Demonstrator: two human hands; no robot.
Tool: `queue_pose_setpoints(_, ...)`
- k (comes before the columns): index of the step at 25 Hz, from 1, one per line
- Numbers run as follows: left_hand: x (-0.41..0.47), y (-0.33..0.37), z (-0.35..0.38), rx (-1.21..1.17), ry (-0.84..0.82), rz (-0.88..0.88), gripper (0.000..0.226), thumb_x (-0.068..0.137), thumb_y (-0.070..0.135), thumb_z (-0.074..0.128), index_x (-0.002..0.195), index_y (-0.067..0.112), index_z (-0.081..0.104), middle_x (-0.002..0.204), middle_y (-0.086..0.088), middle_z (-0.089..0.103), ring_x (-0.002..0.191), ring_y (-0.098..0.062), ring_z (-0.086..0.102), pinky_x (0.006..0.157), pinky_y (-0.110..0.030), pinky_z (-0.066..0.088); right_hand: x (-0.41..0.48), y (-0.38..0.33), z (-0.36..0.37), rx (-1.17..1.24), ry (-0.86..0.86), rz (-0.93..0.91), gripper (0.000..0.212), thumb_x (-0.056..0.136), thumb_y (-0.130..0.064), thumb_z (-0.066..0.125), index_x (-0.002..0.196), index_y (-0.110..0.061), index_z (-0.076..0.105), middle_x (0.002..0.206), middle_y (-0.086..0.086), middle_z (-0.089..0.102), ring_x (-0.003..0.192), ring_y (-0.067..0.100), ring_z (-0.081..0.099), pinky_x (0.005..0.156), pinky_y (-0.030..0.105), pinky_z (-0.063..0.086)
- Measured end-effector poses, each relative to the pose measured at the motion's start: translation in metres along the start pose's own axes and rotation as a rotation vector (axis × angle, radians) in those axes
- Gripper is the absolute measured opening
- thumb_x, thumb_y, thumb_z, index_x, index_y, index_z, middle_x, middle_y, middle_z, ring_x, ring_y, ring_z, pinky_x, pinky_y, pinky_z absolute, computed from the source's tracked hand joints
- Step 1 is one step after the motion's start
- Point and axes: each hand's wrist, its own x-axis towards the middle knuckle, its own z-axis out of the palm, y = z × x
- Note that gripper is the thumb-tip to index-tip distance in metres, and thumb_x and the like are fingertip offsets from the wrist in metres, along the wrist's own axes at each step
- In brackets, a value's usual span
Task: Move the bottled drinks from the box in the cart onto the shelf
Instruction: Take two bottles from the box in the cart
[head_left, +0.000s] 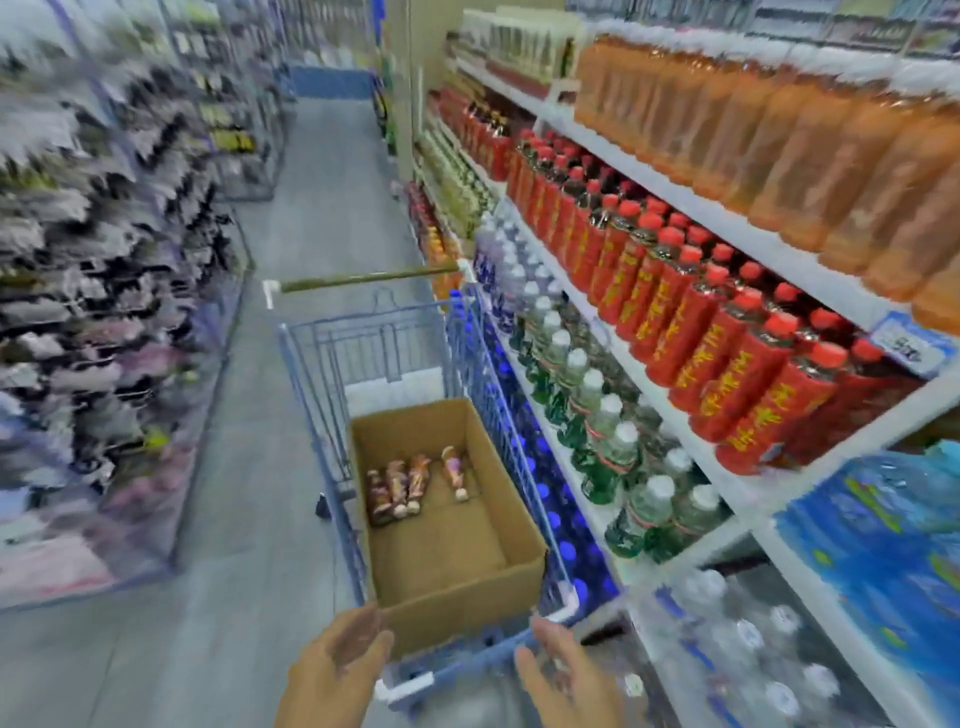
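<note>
kim: Supermarket aisle, grey floor, racks on the left, whole frame motion-blurred. Stocked shelf runs down the right: orange bottles on top, red-label bottles under them, white-capped water below.
lee: Cart?
kim: Blue wire cart stands just beside that shelf, handle at the far end. Cardboard box sits in the basket, top open, mostly bare inside.
lee: Hands?
kim: Left hand and right hand are both at the cart's near end. Fingers spread and relaxed, palms roughly facing each other, holding nothing. Can't tell if either touches the cart rim.
lee: Payload?
kim: Four bottled drinks lie flat on the box floor at its far end. Three are side by side, one just apart to the right. Small, pinkish labels, unreadable.
lee: Failure modes?
kim: My read is that reach is the main one. They're low and far, so leaning in loads the near rim, and a wheeled cart could roll or bump the shelf. If several get grabbed at once, one could slip. They're round and lying down, so a nudged one rolls. Shelf rows look packed to the front edge, so a careless push could topple a front bottle. No free slot for these drinks visible from here.
</note>
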Motion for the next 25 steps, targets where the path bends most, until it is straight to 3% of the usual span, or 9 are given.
queue_pose_setpoints(3, 0.025, 0.000, -0.015, -0.010, 0.003, -0.037, 0.024, 0.083, 0.007, 0.080, 0.102, 0.020, 0.073, 0.098, 0.004, 0.077, 0.090, -0.010, 0.071, 0.082, -0.020, 0.048, 0.025, -0.010, 0.013, -0.038, -0.242, 0.121, 0.027, 0.089, -0.031, 0.074, 0.114, -0.036, 0.066, 0.120, -0.018, 0.067, 0.117, 0.004, 0.058, 0.091, 0.014, 0.040)
queue_pose_setpoints(6, 0.049, -0.005, -0.017, 0.014, 0.043, -0.091, 0.024, 0.084, 0.007, 0.078, 0.104, 0.020, 0.073, 0.099, 0.004, 0.077, 0.091, -0.004, 0.070, 0.090, -0.025, 0.050, 0.056, -0.015, 0.029, -0.069, -0.299, 0.133, 0.029, 0.091, -0.037, 0.070, 0.119, -0.037, 0.063, 0.125, -0.019, 0.063, 0.122, 0.003, 0.055, 0.098, 0.020, 0.042)
queue_pose_setpoints(9, 0.076, -0.002, -0.005, 0.036, 0.048, -0.121, 0.024, 0.086, 0.009, 0.076, 0.105, 0.023, 0.071, 0.100, 0.005, 0.076, 0.089, 0.001, 0.069, 0.079, -0.009, 0.050, 0.093, -0.020, 0.044, -0.116, -0.347, 0.179, 0.031, 0.093, -0.036, 0.069, 0.123, -0.034, 0.063, 0.126, -0.018, 0.062, 0.123, 0.005, 0.054, 0.100, 0.021, 0.041)
queue_pose_setpoints(12, 0.112, 0.004, 0.012, 0.057, 0.065, -0.146, 0.024, 0.087, 0.009, 0.075, 0.104, 0.025, 0.071, 0.101, 0.005, 0.076, 0.091, 0.001, 0.069, 0.069, -0.001, 0.047, 0.140, -0.017, 0.059, -0.136, -0.384, 0.187, 0.025, 0.089, -0.040, 0.072, 0.113, -0.044, 0.065, 0.125, -0.019, 0.062, 0.120, 0.007, 0.056, 0.104, 0.025, 0.043)
queue_pose_setpoints(15, 0.152, 0.012, 0.036, 0.046, 0.100, -0.193, 0.025, 0.087, 0.007, 0.074, 0.106, 0.024, 0.070, 0.107, 0.001, 0.075, 0.097, -0.011, 0.070, 0.090, -0.021, 0.054, 0.189, -0.013, 0.074, -0.180, -0.425, 0.164, 0.020, 0.087, -0.044, 0.072, 0.105, -0.049, 0.064, 0.118, -0.025, 0.064, 0.118, 0.008, 0.057, 0.095, 0.024, 0.046)
queue_pose_setpoints(17, 0.177, 0.022, 0.053, 0.065, 0.098, -0.213, 0.028, 0.089, 0.008, 0.073, 0.112, 0.022, 0.068, 0.109, 0.002, 0.073, 0.099, -0.007, 0.068, 0.089, -0.018, 0.053, 0.219, -0.012, 0.081, -0.199, -0.446, 0.170, 0.020, 0.087, -0.043, 0.072, 0.103, -0.050, 0.064, 0.117, -0.027, 0.064, 0.119, 0.008, 0.056, 0.099, 0.028, 0.047)
queue_pose_setpoints(21, 0.235, 0.021, 0.084, 0.139, 0.074, -0.252, 0.031, 0.092, 0.015, 0.070, 0.121, 0.022, 0.065, 0.116, 0.007, 0.070, 0.105, -0.001, 0.065, 0.094, -0.017, 0.048, 0.268, -0.005, 0.095, -0.198, -0.501, 0.260, 0.019, 0.091, -0.040, 0.070, 0.107, -0.046, 0.062, 0.118, -0.018, 0.064, 0.104, 0.001, 0.058, 0.082, 0.014, 0.044)
queue_pose_setpoints(25, 0.310, 0.014, 0.110, 0.313, -0.019, -0.175, 0.033, 0.095, 0.024, 0.065, 0.128, 0.023, 0.063, 0.122, 0.012, 0.067, 0.105, 0.002, 0.061, 0.088, -0.013, 0.045, 0.301, 0.009, 0.114, -0.189, -0.467, 0.321, 0.016, 0.090, -0.043, 0.070, 0.104, -0.047, 0.063, 0.116, -0.026, 0.063, 0.116, 0.008, 0.058, 0.093, 0.022, 0.046)
